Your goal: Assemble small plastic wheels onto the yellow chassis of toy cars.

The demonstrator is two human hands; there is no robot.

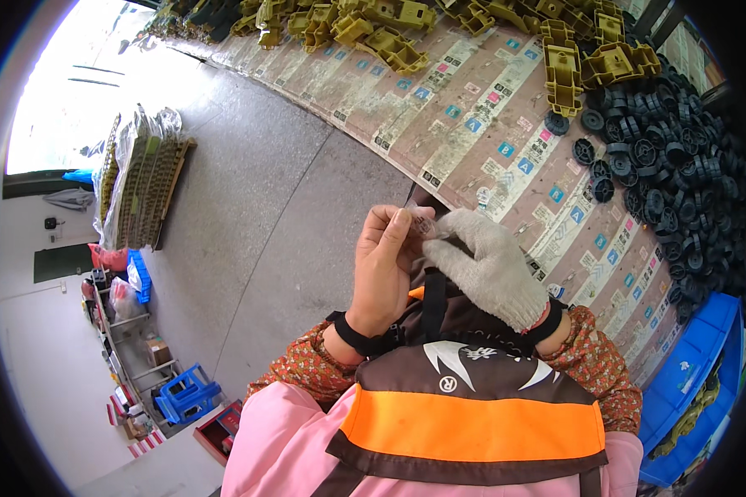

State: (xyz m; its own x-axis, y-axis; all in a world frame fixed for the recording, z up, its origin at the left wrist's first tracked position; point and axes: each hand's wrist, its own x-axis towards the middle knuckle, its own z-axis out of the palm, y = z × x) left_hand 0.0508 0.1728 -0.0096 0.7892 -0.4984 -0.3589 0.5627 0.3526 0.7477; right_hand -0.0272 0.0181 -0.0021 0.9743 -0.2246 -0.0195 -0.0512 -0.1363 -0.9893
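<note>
My bare left hand [380,263] is raised above the apron, with thumb and fingers pinched on a small, crinkled piece of clear plastic [423,225] that bears dark print. My right hand [491,267] wears a grey knitted glove. Its thumb and forefinger close on the right side of the same plastic piece. What kind of thing the plastic is cannot be made out. Both hands are just off the near edge of the table [439,141]. Below them lies my brown and orange apron [477,422].
Yellow-green plastic parts [389,41] are heaped along the table's far side. Black toy-like wheels [680,166] pile up at the right, above a blue bin [692,373]. Stacked, plastic-wrapped trays [141,182], a shelf [112,331] and a blue stool [186,393] stand at the left.
</note>
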